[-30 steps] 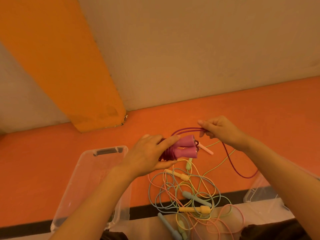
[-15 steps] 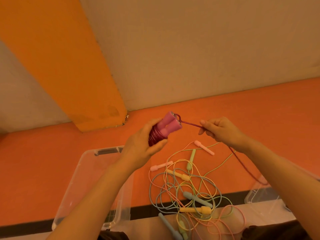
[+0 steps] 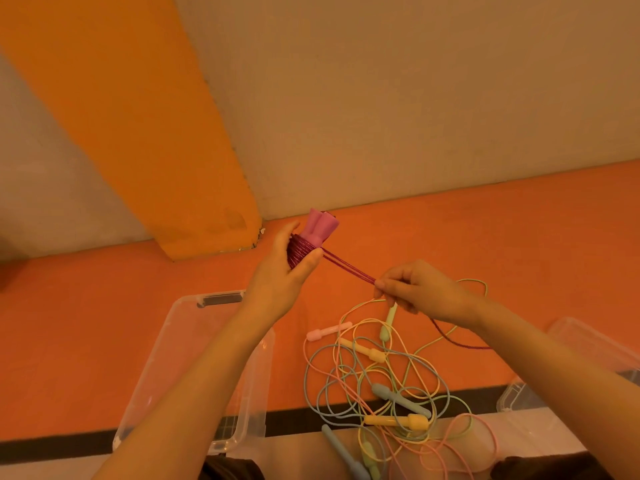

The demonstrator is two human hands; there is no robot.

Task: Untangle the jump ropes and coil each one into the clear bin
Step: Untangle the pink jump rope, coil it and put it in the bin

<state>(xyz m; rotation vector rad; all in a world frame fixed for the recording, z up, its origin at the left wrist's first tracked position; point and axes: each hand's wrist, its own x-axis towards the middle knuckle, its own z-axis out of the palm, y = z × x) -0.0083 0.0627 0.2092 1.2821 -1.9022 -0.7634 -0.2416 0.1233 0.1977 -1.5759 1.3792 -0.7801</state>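
The left hand [image 3: 280,271] is curled round the paired pink handles [image 3: 320,227] of the magenta jump rope [image 3: 348,268], thumb pressed across the dark cord wound tightly about their lower part; the handles stick up and tilt toward one o'clock above the fingers. From that winding, several strands of the cord run taut toward four o'clock to the right hand [image 3: 420,289], whose fingertips pinch them together, the other fingers folded in. Past the right hand the same cord drops slack toward five o'clock and disappears behind the right forearm.

Both hands are raised over an orange surface, whether desk or floor cannot be told. Directly below the right hand, at six o'clock from it, lies the tangle of pastel jump ropes [image 3: 381,386]: blue, green, yellow and pink cords looped through one another. Among them are a pale pink handle [image 3: 329,331] at the tangle's ten o'clock edge, a light green handle [image 3: 388,323] just under the right hand, a peach handle [image 3: 363,350], a grey-blue handle [image 3: 400,400] near the middle, and a yellow handle [image 3: 398,420] below it.

The clear bin [image 3: 162,375] sits at seven o'clock from the left hand, partly hidden by the left forearm, with a dark latch on its far rim. A second clear container [image 3: 588,344] shows at the right edge, at four o'clock from the right hand.
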